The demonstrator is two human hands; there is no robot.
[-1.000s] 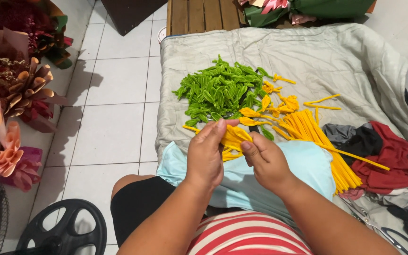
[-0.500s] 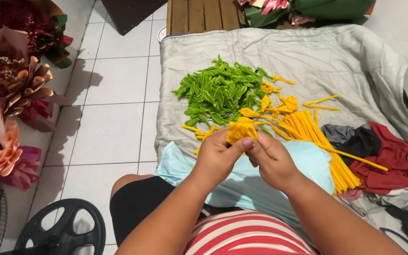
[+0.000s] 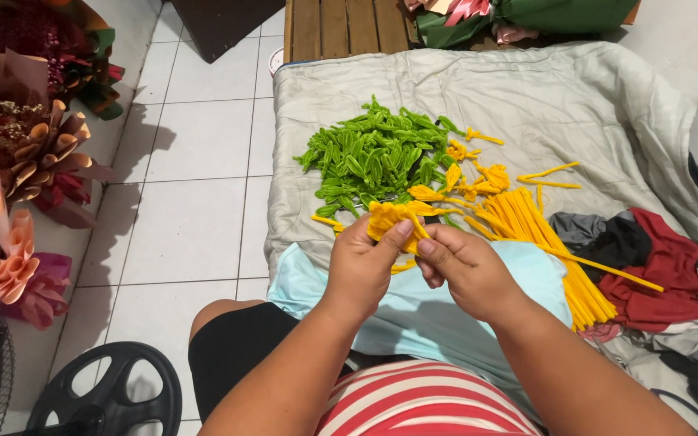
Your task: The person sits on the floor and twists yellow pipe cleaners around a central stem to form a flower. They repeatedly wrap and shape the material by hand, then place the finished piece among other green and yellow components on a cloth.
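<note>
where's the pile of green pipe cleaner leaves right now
In the head view, the green leaf pile lies on the grey blanket, beyond both hands and left of the yellow stems.

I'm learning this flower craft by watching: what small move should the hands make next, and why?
Probably one more twist: the left hand pinches the yellow fuzzy-wire petal cluster, while the right hand grips its trailing stem end, which looks loose.

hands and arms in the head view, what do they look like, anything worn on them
Both arms are bare from the picture's lower edge to the wrists: no sleeves, gloves, watch or bracelets show. The left hand and right hand show no rings. Fingernails look short and unpainted.
</note>
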